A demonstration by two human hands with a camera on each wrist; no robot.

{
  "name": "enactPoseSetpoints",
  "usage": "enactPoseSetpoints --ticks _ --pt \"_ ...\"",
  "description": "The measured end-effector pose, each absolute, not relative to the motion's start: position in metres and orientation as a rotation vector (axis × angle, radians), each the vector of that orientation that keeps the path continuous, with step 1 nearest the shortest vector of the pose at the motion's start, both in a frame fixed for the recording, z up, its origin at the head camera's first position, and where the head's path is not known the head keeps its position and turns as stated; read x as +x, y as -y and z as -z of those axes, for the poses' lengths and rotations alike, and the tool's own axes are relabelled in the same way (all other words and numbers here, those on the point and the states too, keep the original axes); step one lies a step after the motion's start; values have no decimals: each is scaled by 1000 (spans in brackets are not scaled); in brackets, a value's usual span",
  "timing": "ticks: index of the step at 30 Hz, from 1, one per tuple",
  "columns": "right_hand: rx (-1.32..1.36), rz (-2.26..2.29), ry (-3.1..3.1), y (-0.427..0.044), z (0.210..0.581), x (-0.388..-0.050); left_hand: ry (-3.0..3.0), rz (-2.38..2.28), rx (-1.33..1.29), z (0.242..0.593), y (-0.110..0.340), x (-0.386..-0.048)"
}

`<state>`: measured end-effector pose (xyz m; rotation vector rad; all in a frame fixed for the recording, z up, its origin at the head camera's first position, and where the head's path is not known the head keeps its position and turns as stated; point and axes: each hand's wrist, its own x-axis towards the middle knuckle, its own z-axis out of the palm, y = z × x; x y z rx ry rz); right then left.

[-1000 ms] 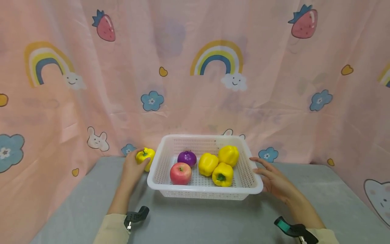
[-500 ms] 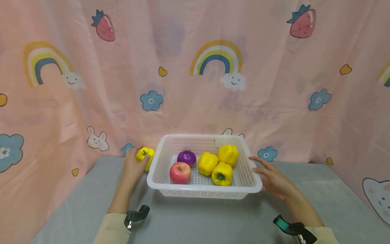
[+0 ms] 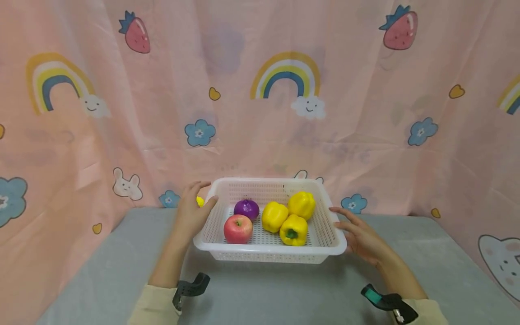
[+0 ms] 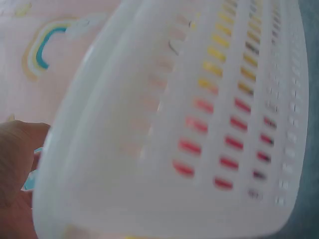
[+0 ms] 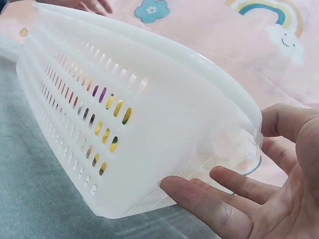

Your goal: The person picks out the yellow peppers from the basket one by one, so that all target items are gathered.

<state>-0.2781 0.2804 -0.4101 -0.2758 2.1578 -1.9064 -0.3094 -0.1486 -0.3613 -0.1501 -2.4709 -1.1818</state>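
A white plastic basket (image 3: 268,259) stands on the table. Inside it are a red apple (image 3: 238,229), a purple onion (image 3: 246,209) and three yellow bell peppers, one with its stem end facing front (image 3: 293,230). My left hand (image 3: 191,219) is at the basket's left end, thumb beside the rim, fingers spread. Another yellow bell pepper (image 3: 200,201) is mostly hidden behind that hand, outside the basket. At the opposite end, my right hand (image 3: 363,237) touches the basket with spread fingers; the right wrist view shows fingertips (image 5: 182,189) near its wall.
The grey table (image 3: 252,293) extends in front of the basket and to both sides. Close behind hangs a pink curtain (image 3: 235,149) printed with rainbows, strawberries and flowers. Dark straps (image 3: 192,285) sit on both wrists.
My left hand has let go of the yellow bell pepper outside the basket and moved right to the basket's left rim. My right hand keeps its place, and the head view has shifted slightly.
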Motion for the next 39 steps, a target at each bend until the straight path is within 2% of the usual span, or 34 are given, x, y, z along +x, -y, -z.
enactPoseSetpoints --ticks 16,24,39 --pt "-202 1900 -2223 -272 408 -276 2669 1137 -424 329 55 -310" --pt "-166 1912 -2216 -271 407 -275 2770 1125 -470 340 23 -320" --pt "-209 1880 -2247 -274 408 -278 2892 1054 -539 369 -5 -342"
